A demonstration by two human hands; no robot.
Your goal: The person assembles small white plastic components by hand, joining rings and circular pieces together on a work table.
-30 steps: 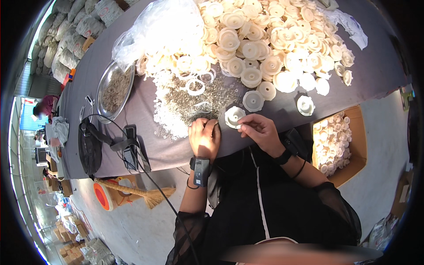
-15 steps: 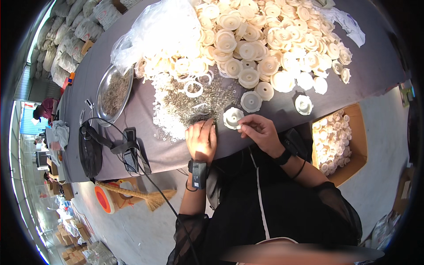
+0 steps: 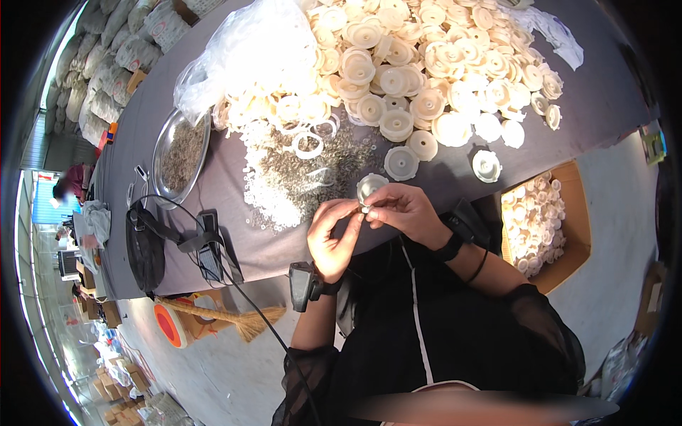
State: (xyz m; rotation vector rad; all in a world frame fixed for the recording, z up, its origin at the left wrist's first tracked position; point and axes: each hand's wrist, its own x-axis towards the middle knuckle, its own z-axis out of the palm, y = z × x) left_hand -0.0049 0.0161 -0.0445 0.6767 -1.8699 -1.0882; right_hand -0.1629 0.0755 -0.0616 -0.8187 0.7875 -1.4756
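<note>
1. Left of the frame: a steel tray of small bits, its long axis slanting from upper right to lower left; below it, a black pouch.
2. Centre-left: a loose heap of small pale and grey rings on the table.
3. Centre: the left hand, fingers aimed toward the upper right; thumb and index fingertips come almost together at a tiny pale bit.
4. Just above those fingertips: a cream disc, round face up toward the camera, lower edge partly covered by fingers. It looks about equally broad each way; no long axis can be told.
5. Beside it: the right hand, fingers pointing left, thumb and index nearly closed at the disc's lower edge. Which hand grips the bit, and whether the disc is held, I cannot tell.
6. Right: a spare disc, face up; lower right, a filled box.
</note>
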